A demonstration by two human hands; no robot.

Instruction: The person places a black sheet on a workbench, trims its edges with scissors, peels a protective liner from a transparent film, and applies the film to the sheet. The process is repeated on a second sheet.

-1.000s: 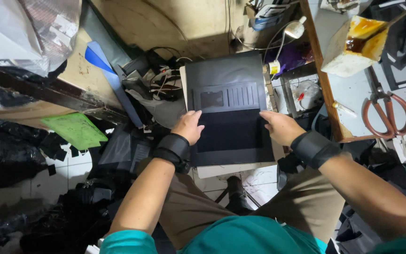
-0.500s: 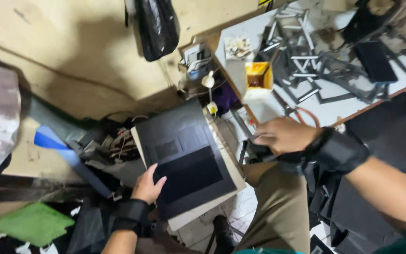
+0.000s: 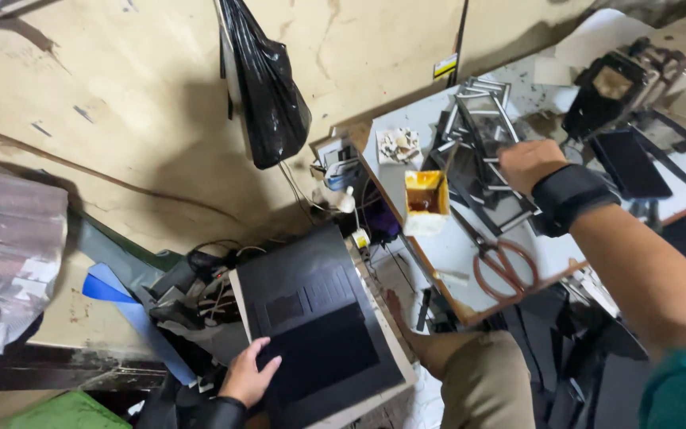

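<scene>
Lower centre, left hand [image 3: 249, 380] spread flat, steadying a black panel [image 3: 315, 334] on the lap; upper right, right hand [image 3: 530, 162] reaching over metal frames [image 3: 478, 131] on the table [image 3: 462, 246], grip impossible to tell.

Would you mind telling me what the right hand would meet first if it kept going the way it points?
Most likely the pile of metal frames on the white table; the right hand looks just short of them, though depth is unclear.

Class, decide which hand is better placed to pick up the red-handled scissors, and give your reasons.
Right. The right hand is already over the table where the scissors lie; the left hand rests on the black panel, lower down.
</scene>
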